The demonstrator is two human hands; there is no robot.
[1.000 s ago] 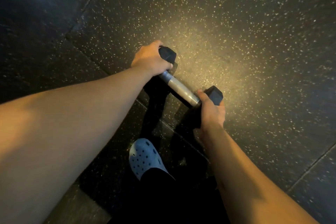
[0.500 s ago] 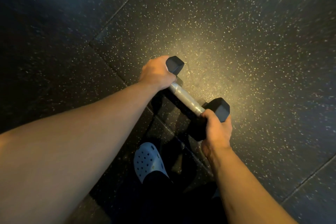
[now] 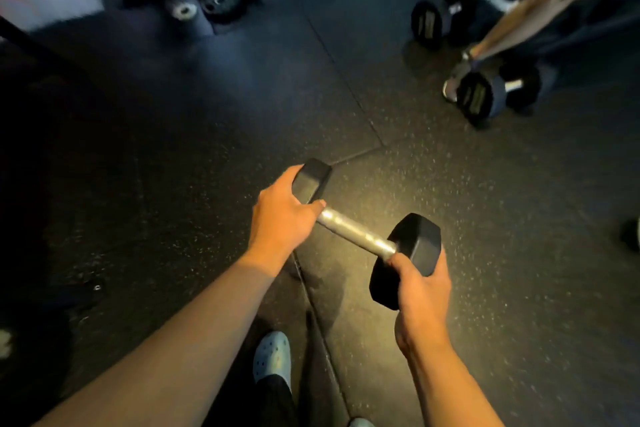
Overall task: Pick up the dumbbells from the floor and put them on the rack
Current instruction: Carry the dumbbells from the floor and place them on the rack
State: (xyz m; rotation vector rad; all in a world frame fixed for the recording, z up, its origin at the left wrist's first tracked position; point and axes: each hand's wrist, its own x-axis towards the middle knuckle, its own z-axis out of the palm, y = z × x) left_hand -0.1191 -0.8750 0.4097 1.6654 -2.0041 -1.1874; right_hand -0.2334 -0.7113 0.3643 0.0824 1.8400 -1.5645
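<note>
So we've got the hex dumbbell (image 3: pixel 360 236) up off the floor (image 3: pixel 207 149), held out in front of us at a slant, far end up-left, near end down-right. Our left hand (image 3: pixel 282 218) is wrapped over the far black head right where it meets the shiny steel handle, thumb lying on the bar. Our right hand (image 3: pixel 424 295) is clamped on the near head, fingers curled over its edge. Both hands are gripping it tight, and the bare middle of the handle shows between them.

Below it there's speckled rubber matting with seams running through, and our light blue clog (image 3: pixel 272 359) pokes out at the bottom.

Further out, upper right, two round-headed dumbbells (image 3: pixel 485 94) sit on the mat near another person's leg (image 3: pixel 512 21), which is blurry. Top left there's a pile of weight plates (image 3: pixel 207 3) and some dark equipment, too smeared to make out properly.
</note>
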